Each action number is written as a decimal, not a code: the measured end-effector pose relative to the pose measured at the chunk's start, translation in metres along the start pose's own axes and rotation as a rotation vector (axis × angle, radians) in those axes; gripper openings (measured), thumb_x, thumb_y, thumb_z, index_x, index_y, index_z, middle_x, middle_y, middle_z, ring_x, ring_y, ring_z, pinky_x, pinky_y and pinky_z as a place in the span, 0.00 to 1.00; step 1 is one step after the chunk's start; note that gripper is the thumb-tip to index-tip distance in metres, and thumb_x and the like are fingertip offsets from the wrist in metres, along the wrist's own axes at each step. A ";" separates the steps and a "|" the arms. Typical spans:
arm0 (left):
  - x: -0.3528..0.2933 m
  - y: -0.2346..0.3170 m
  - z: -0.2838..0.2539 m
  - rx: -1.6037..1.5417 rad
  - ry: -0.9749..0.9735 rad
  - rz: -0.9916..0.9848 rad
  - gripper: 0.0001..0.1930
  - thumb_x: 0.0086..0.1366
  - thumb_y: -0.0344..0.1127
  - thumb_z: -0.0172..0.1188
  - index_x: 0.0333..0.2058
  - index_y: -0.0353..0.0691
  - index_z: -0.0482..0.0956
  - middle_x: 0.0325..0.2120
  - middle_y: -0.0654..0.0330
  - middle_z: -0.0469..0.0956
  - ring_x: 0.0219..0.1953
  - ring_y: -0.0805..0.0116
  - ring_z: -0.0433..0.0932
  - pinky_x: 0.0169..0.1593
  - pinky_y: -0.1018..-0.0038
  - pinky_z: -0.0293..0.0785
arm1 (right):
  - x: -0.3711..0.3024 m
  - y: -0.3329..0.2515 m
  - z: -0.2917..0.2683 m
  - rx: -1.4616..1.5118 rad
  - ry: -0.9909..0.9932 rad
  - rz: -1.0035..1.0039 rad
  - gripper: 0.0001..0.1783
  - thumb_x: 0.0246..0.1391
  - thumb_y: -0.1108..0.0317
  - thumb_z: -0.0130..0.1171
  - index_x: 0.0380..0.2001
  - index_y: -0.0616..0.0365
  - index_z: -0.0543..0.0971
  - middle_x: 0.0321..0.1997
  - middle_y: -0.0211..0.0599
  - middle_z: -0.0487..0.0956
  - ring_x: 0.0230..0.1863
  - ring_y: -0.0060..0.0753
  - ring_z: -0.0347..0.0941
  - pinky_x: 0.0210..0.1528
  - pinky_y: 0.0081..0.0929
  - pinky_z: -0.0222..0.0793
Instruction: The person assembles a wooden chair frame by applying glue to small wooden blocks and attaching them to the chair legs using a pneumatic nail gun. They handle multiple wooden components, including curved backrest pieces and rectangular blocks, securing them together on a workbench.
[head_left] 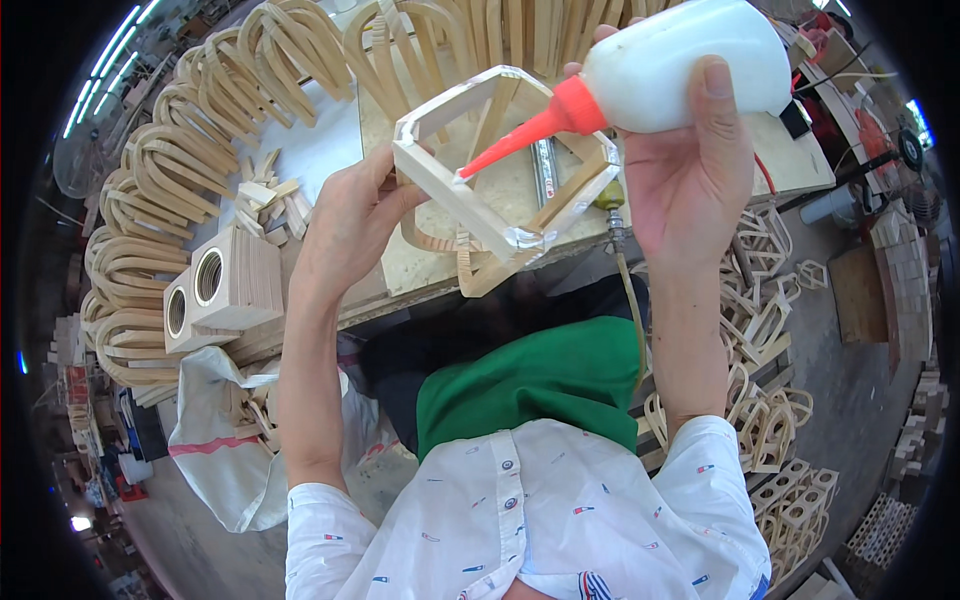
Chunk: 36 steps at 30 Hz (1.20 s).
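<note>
Pale-wood, six-sided open frame, white smears at its corners, is up over the beige worktop, nr the front edge. My L hand has it pinched at its L corner, thumb & fingers closed on the wood. My R hand is wrapped round a white plastic squeeze bottle w/ a red tapered nozzle; its tip is right at the frame's near-L bar, can't tell if touching.

Further out: small pale-wood offcuts in a heap, L part of worktop; pale plywood blocks w/ round holes at its near-L corner; bent U-shaped wood pieces lined up along L edge & round to the far edge. Below front edge, L: white woven sack w/ pink stripe. Green cloth on my lap.
</note>
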<state>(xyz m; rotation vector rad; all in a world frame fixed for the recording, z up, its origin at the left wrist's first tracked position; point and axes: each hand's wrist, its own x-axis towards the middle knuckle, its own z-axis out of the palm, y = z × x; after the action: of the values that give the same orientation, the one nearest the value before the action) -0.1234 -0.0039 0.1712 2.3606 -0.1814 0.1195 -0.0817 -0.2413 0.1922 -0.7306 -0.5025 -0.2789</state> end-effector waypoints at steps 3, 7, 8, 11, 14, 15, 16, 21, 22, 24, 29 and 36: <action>0.000 -0.005 0.001 -0.036 0.002 0.014 0.14 0.62 0.24 0.56 0.47 0.30 0.74 0.32 0.59 0.80 0.36 0.74 0.78 0.45 0.74 0.73 | -0.003 0.001 0.019 0.135 0.094 0.044 0.24 0.61 0.64 0.56 0.55 0.67 0.65 0.47 0.45 0.76 0.48 0.36 0.76 0.48 0.35 0.75; 0.000 -0.005 -0.001 -0.030 -0.008 0.006 0.14 0.62 0.23 0.56 0.47 0.30 0.74 0.33 0.59 0.80 0.37 0.73 0.78 0.45 0.74 0.73 | 0.000 0.003 0.011 -0.019 0.015 0.057 0.25 0.62 0.61 0.52 0.56 0.66 0.64 0.48 0.47 0.75 0.51 0.45 0.73 0.53 0.48 0.70; -0.001 -0.002 0.000 -0.021 -0.005 -0.001 0.14 0.62 0.23 0.56 0.47 0.30 0.74 0.33 0.59 0.80 0.37 0.73 0.78 0.45 0.74 0.73 | 0.002 0.006 -0.002 -0.126 -0.101 0.015 0.27 0.64 0.58 0.49 0.59 0.65 0.61 0.52 0.49 0.73 0.57 0.53 0.70 0.59 0.58 0.67; 0.000 -0.003 -0.001 -0.027 -0.011 -0.006 0.14 0.62 0.24 0.56 0.47 0.31 0.75 0.33 0.59 0.80 0.38 0.73 0.79 0.45 0.74 0.74 | 0.003 0.002 -0.004 -0.142 -0.097 0.041 0.27 0.64 0.58 0.49 0.59 0.66 0.61 0.53 0.51 0.72 0.57 0.54 0.69 0.58 0.58 0.68; -0.001 -0.005 -0.003 -0.060 -0.008 -0.014 0.14 0.62 0.24 0.56 0.47 0.31 0.75 0.33 0.58 0.81 0.38 0.72 0.79 0.46 0.74 0.74 | -0.001 -0.004 0.000 -0.094 -0.046 0.113 0.28 0.64 0.57 0.49 0.59 0.67 0.61 0.54 0.55 0.71 0.58 0.56 0.68 0.58 0.60 0.68; -0.001 -0.005 -0.003 -0.074 -0.009 -0.016 0.14 0.62 0.24 0.56 0.47 0.31 0.75 0.33 0.58 0.81 0.38 0.72 0.79 0.46 0.74 0.74 | -0.001 -0.007 -0.001 -0.088 -0.023 0.119 0.29 0.64 0.57 0.49 0.59 0.67 0.61 0.54 0.56 0.71 0.58 0.56 0.68 0.58 0.60 0.68; -0.001 -0.005 -0.004 -0.068 -0.003 -0.012 0.14 0.62 0.24 0.56 0.47 0.31 0.74 0.33 0.58 0.81 0.38 0.72 0.79 0.45 0.74 0.74 | -0.002 -0.011 -0.003 -0.083 0.001 0.125 0.29 0.64 0.57 0.50 0.59 0.67 0.61 0.54 0.57 0.71 0.58 0.57 0.68 0.58 0.60 0.68; -0.002 -0.014 -0.004 -0.054 0.003 -0.022 0.14 0.63 0.24 0.56 0.48 0.31 0.74 0.34 0.58 0.80 0.39 0.72 0.78 0.46 0.74 0.73 | 0.008 -0.038 -0.033 -0.070 0.038 0.066 0.30 0.63 0.57 0.50 0.60 0.68 0.60 0.55 0.58 0.71 0.58 0.58 0.68 0.56 0.60 0.68; -0.004 -0.019 -0.001 -0.131 0.048 0.001 0.14 0.62 0.26 0.58 0.47 0.31 0.75 0.32 0.58 0.80 0.37 0.72 0.78 0.44 0.74 0.73 | 0.012 -0.045 -0.041 -0.110 0.047 0.052 0.30 0.63 0.58 0.50 0.60 0.68 0.60 0.55 0.57 0.71 0.58 0.57 0.68 0.56 0.59 0.68; -0.012 -0.034 0.002 -0.288 0.132 0.041 0.14 0.61 0.29 0.60 0.46 0.32 0.76 0.29 0.59 0.80 0.33 0.72 0.77 0.41 0.74 0.73 | 0.023 -0.054 -0.060 -0.194 0.068 0.029 0.29 0.63 0.59 0.50 0.60 0.68 0.60 0.54 0.56 0.71 0.57 0.55 0.69 0.56 0.58 0.69; -0.030 -0.042 -0.005 -0.390 0.150 -0.045 0.14 0.63 0.30 0.59 0.46 0.30 0.75 0.36 0.60 0.79 0.41 0.71 0.77 0.47 0.75 0.71 | 0.062 -0.048 -0.132 -1.189 -0.137 0.202 0.25 0.53 0.59 0.62 0.50 0.64 0.72 0.44 0.43 0.79 0.44 0.37 0.77 0.48 0.34 0.72; -0.049 -0.050 -0.003 -0.397 0.207 -0.051 0.09 0.61 0.26 0.60 0.41 0.31 0.78 0.38 0.59 0.80 0.42 0.71 0.77 0.48 0.74 0.72 | 0.037 0.033 -0.263 -1.987 -0.312 0.420 0.37 0.42 0.60 0.67 0.56 0.59 0.67 0.47 0.56 0.76 0.49 0.58 0.73 0.50 0.45 0.68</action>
<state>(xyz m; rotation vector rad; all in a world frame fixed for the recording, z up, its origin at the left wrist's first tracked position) -0.1635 0.0379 0.1319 1.9412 -0.0389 0.2754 0.0524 -0.4025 0.0265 -2.8014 -0.1955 -0.1933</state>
